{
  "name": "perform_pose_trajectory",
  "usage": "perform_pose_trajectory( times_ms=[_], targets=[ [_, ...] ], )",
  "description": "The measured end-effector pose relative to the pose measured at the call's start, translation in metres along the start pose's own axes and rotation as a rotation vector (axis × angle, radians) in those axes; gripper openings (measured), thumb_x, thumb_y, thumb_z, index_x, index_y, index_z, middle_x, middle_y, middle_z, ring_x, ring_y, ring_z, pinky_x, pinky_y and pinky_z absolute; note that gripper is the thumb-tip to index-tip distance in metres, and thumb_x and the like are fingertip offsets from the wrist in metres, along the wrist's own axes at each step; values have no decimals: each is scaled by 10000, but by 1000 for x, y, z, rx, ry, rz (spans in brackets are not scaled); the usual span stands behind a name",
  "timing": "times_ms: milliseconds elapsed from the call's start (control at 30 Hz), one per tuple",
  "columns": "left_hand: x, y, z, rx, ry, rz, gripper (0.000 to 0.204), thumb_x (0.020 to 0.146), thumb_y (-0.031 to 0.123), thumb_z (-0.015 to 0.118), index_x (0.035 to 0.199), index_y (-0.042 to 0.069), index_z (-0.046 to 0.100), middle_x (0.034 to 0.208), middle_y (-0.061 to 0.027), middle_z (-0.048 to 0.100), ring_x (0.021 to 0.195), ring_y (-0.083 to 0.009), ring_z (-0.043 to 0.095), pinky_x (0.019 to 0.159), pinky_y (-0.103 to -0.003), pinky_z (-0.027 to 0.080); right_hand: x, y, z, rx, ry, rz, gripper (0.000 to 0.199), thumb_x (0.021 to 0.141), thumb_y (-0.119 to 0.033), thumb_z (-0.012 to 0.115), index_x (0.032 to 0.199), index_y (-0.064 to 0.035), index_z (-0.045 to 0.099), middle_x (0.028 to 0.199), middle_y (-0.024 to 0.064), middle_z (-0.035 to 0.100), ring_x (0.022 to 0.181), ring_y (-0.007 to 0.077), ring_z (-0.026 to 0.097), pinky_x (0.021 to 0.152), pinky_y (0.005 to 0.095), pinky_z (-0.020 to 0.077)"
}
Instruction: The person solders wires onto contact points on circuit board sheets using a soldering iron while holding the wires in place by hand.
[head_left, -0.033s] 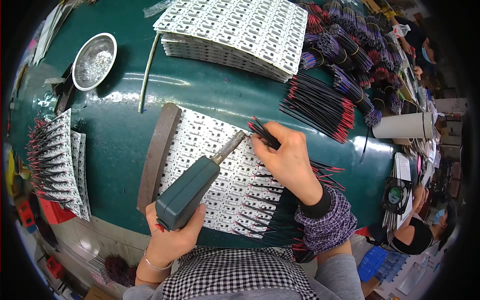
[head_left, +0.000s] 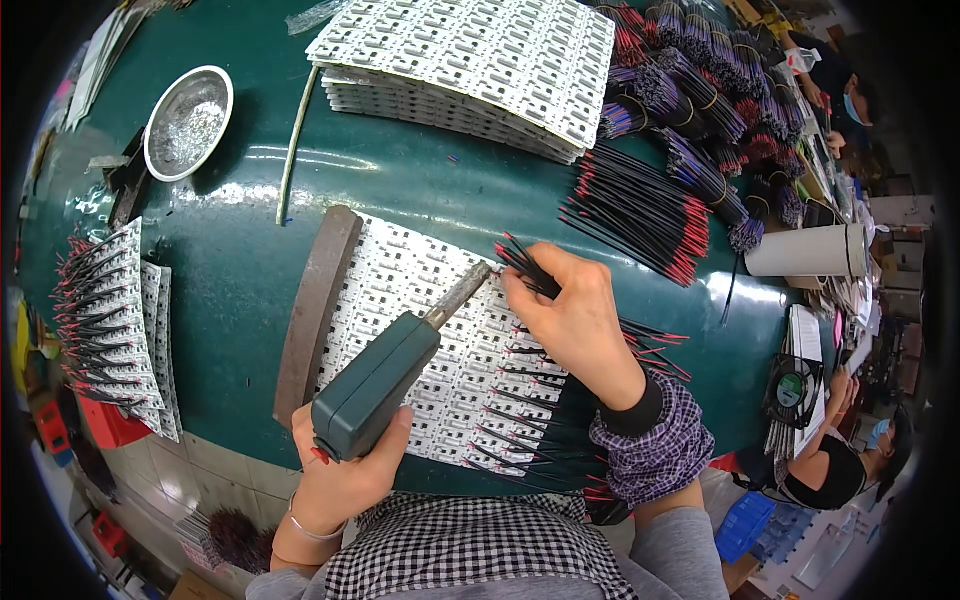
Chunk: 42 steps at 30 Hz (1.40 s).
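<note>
My left hand (head_left: 335,480) has its grip closed around the dark green body of a soldering tool (head_left: 385,385), whose metal tip (head_left: 470,288) points up and to the right and rests on a white circuit panel (head_left: 440,340). My right hand (head_left: 570,315) has its grip pinched on a thin black wire (head_left: 520,262) with a red end, held right at the tool's tip. The panel lies flat on the green surface (head_left: 420,180) in front of me, with a row of black wires already lying along its right edge under my right wrist. A brown bar (head_left: 315,310) lies against the panel's left edge. Farther up sits a stack of white panels (head_left: 470,70). To its right lie loose black wires with red tips (head_left: 640,210) and bundled wires (head_left: 700,90). A round metal bowl (head_left: 188,122) sits at upper left, and finished panels with wires (head_left: 110,320) lie at the left.
</note>
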<state>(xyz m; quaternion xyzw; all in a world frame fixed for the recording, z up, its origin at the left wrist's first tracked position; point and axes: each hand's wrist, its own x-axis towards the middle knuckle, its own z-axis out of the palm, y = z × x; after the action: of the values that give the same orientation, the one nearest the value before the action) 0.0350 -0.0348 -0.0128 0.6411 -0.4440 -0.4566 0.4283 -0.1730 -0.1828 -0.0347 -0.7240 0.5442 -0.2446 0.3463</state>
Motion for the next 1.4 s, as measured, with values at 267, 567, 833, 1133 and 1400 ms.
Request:
perform_pose_trajectory(
  times_ms=[267,567,833,1133,1400],
  targets=[
    [5,-2,3,120,66,207,135,753,9,766,871,-17,708,743,-86,687,545,-161,622,528,-259,477,1,-2,-1,8,6,-7,175,833,-88,690,781,38,581,673,204,581,609,406,592,561,446,440],
    [2,-3,4,88,130,214,132,752,3,761,869,-22,706,752,-89,693,565,-151,637,535,-267,496,9,0,-8,23,-74,36,188,830,-98,687,783,64,603,620,224,538,508,336,519,532,408,423],
    [1,-3,2,128,66,212,118,743,-13,752,850,-13,703,763,-76,677,563,-179,620,538,-268,478,16,3,-15,73,-196,98,200,855,-134,701,844,60,655,611,28,541,606,54,443,540,276,392],
    [-13,-4,1,186,160,164,172,760,0,761,924,-26,716,818,-91,687,633,-174,635,570,-283,501,13,-8,-16,-6,-167,58,211,864,-122,682,831,77,620,615,149,527,561,203,472,539,352,409],
    [-24,-16,-11,-47,94,57,485,823,-87,694,1289,-33,571,1087,-96,673,699,-91,578,552,-228,452,-3,-9,-24,-42,-59,-222,145,945,-65,596,988,74,597,936,193,530,800,371,561,722,401,456]
  ],
)
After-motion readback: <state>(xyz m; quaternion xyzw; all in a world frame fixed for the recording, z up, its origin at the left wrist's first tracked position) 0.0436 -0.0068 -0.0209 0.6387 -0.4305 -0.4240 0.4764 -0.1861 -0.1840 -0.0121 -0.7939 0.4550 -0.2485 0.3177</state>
